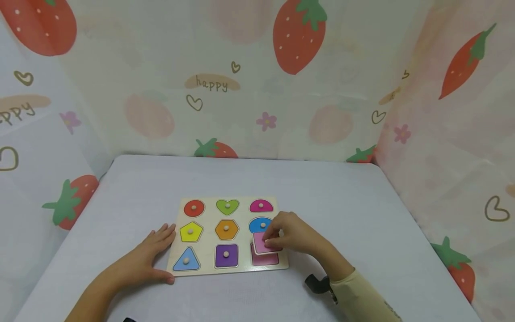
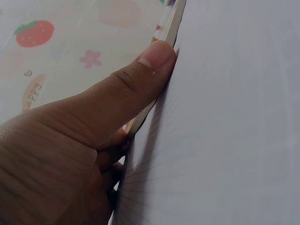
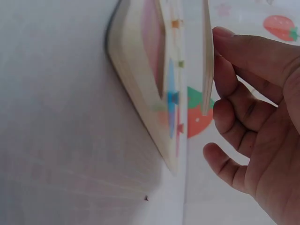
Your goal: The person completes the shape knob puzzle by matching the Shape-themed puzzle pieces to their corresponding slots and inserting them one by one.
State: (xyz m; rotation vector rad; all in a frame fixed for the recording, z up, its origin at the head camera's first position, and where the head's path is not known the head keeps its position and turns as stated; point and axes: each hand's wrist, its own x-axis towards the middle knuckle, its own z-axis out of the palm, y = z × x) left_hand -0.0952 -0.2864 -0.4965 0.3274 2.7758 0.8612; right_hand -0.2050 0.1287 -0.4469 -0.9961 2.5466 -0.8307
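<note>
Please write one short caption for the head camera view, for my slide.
Right hand lifts the pink square piece above its slot while left hand steadies the shape puzzle board.

One word reads clearly here: "happy", in brown lower-case letters on a tan smear printed on the back curtain [image 1: 212,83], up between the strawberries. Over on the left curtain [image 1: 24,109] the same word is cut by the frame edge, so only "ppy" shows. In the left wrist view a tan patch on the curtain [image 2: 33,93] carries letters too, turned sideways and too blurred to read. The puzzle board [image 1: 209,232] bears coloured shapes but no writing, and the right wrist view shows no lettering at all.
</note>
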